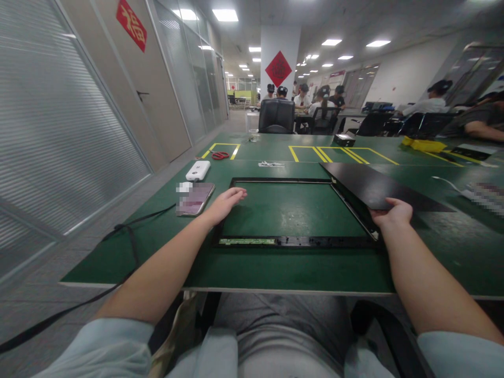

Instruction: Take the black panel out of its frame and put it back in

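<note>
A thin black rectangular frame (pixel 303 241) lies on the green table, with a strip of green circuit board (pixel 248 241) along its near left side. My left hand (pixel 229 202) is at the frame's left side, fingers stretched out, palm edge down; whether it touches the frame I cannot tell. To the right, my right hand (pixel 394 214) grips the near edge of a flat black panel (pixel 374 186), thumb on top and fingers beneath. The panel is tilted, its left edge raised beside the frame's right side. Its underside is mostly hidden.
On the left are a phone (pixel 197 198), a white power bank (pixel 198 170) and a black strap (pixel 132 231). Red-handled scissors (pixel 220 155), small white pieces (pixel 271 164), a black box (pixel 344 139) and a yellow item (pixel 423 144) lie farther back. Several people sit beyond.
</note>
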`<action>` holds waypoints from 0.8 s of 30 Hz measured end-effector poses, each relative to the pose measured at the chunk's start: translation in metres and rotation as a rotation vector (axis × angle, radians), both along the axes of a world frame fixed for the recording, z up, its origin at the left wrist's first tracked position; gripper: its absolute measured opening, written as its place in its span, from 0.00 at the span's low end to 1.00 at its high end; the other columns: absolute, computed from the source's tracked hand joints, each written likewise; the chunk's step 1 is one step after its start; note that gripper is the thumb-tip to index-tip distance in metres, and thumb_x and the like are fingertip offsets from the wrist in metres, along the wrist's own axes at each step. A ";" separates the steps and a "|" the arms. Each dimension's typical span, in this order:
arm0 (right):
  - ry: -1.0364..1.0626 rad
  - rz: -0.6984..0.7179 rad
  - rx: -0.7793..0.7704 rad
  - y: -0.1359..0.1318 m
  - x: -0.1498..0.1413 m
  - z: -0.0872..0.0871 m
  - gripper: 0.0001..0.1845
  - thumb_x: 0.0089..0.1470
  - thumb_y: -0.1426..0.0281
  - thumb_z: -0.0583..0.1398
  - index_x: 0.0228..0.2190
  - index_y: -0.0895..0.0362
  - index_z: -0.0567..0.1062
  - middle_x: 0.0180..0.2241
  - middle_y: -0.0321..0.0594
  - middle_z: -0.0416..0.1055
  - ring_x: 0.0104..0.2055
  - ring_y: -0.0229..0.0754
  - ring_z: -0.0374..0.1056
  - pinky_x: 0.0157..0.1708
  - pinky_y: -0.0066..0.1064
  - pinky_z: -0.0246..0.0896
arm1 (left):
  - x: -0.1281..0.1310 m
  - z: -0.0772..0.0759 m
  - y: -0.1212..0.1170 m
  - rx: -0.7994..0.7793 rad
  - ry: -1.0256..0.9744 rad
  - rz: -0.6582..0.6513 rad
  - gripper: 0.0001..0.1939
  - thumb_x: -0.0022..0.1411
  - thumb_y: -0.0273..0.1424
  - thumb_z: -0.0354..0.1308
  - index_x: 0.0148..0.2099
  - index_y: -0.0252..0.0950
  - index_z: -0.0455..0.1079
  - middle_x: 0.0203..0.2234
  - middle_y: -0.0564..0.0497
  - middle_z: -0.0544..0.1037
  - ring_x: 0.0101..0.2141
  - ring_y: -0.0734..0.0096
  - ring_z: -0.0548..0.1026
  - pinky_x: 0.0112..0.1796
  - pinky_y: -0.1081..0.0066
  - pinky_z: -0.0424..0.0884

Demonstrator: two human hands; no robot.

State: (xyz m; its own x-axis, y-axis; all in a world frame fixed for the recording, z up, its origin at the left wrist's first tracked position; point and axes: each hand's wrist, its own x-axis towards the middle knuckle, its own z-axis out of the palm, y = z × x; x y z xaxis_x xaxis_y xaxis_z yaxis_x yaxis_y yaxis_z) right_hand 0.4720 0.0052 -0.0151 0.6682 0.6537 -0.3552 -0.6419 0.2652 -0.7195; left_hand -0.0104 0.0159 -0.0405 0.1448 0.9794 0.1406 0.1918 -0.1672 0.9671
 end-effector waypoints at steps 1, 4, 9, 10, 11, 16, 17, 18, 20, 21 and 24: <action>0.022 -0.007 0.010 0.000 0.000 0.000 0.20 0.37 0.80 0.54 0.37 0.55 0.68 0.38 0.40 0.74 0.39 0.40 0.73 0.38 0.32 0.77 | 0.000 0.001 -0.001 0.001 0.013 -0.008 0.32 0.55 0.58 0.63 0.51 0.38 0.76 0.53 0.41 0.81 0.55 0.52 0.76 0.58 0.54 0.67; 0.044 -0.021 0.007 -0.001 -0.003 0.003 0.18 0.38 0.80 0.54 0.35 0.56 0.68 0.37 0.40 0.73 0.38 0.39 0.73 0.36 0.29 0.76 | 0.000 0.003 -0.003 0.001 0.029 -0.023 0.33 0.56 0.58 0.62 0.52 0.38 0.75 0.52 0.41 0.81 0.55 0.51 0.76 0.58 0.54 0.67; 0.030 -0.090 -0.069 -0.002 -0.005 0.006 0.12 0.41 0.82 0.54 0.30 0.56 0.67 0.34 0.39 0.71 0.32 0.37 0.72 0.29 0.27 0.75 | -0.001 0.005 -0.005 -0.007 0.044 -0.051 0.32 0.57 0.57 0.63 0.52 0.37 0.74 0.51 0.40 0.81 0.53 0.52 0.77 0.57 0.53 0.68; 0.024 -0.138 -0.093 -0.001 -0.005 0.007 0.12 0.41 0.83 0.54 0.29 0.57 0.67 0.34 0.39 0.71 0.31 0.36 0.71 0.28 0.27 0.74 | -0.001 0.006 -0.005 -0.006 0.045 -0.053 0.32 0.57 0.56 0.62 0.52 0.37 0.74 0.50 0.40 0.81 0.52 0.52 0.78 0.57 0.53 0.68; 0.016 -0.190 -0.115 -0.001 -0.004 0.008 0.13 0.40 0.84 0.54 0.28 0.57 0.66 0.34 0.37 0.70 0.29 0.34 0.70 0.27 0.26 0.74 | -0.001 0.006 -0.005 -0.006 0.046 -0.055 0.32 0.57 0.56 0.62 0.52 0.37 0.74 0.50 0.40 0.81 0.52 0.52 0.78 0.57 0.53 0.68; -0.021 -0.351 -0.145 -0.001 0.001 0.013 0.13 0.39 0.86 0.54 0.24 0.57 0.64 0.32 0.34 0.67 0.25 0.31 0.65 0.21 0.21 0.68 | -0.001 0.006 -0.005 -0.003 0.049 -0.068 0.31 0.58 0.55 0.62 0.53 0.37 0.74 0.50 0.40 0.81 0.52 0.52 0.78 0.57 0.53 0.68; -0.025 -0.367 -0.141 -0.001 0.001 0.014 0.13 0.40 0.86 0.54 0.24 0.57 0.64 0.31 0.34 0.67 0.25 0.31 0.64 0.20 0.20 0.67 | -0.001 0.006 -0.006 -0.001 0.051 -0.071 0.31 0.58 0.55 0.62 0.53 0.37 0.74 0.50 0.40 0.81 0.52 0.52 0.78 0.57 0.53 0.68; -0.028 -0.378 -0.136 0.000 0.001 0.014 0.13 0.40 0.86 0.54 0.24 0.57 0.63 0.30 0.34 0.66 0.25 0.31 0.64 0.19 0.20 0.66 | -0.001 0.006 -0.006 0.001 0.054 -0.071 0.31 0.58 0.55 0.62 0.53 0.37 0.74 0.50 0.40 0.81 0.52 0.51 0.78 0.57 0.52 0.68; -0.033 -0.383 -0.126 0.000 0.002 0.014 0.13 0.39 0.86 0.54 0.24 0.57 0.63 0.29 0.33 0.66 0.25 0.31 0.64 0.19 0.20 0.66 | -0.001 0.007 -0.006 0.004 0.059 -0.072 0.30 0.58 0.54 0.63 0.52 0.37 0.74 0.50 0.40 0.82 0.51 0.51 0.78 0.57 0.52 0.68; -0.035 -0.379 -0.120 0.001 0.002 0.012 0.13 0.39 0.86 0.54 0.24 0.57 0.63 0.29 0.33 0.66 0.25 0.31 0.64 0.19 0.20 0.66 | -0.001 0.007 -0.006 0.005 0.060 -0.073 0.30 0.58 0.54 0.63 0.52 0.37 0.74 0.49 0.40 0.82 0.51 0.51 0.78 0.57 0.51 0.68; -0.042 -0.347 -0.087 0.003 0.005 0.007 0.14 0.38 0.87 0.54 0.24 0.57 0.63 0.29 0.32 0.66 0.25 0.30 0.64 0.21 0.21 0.67 | -0.001 0.007 -0.006 0.008 0.062 -0.073 0.30 0.58 0.54 0.63 0.52 0.37 0.74 0.49 0.40 0.82 0.51 0.51 0.78 0.57 0.51 0.68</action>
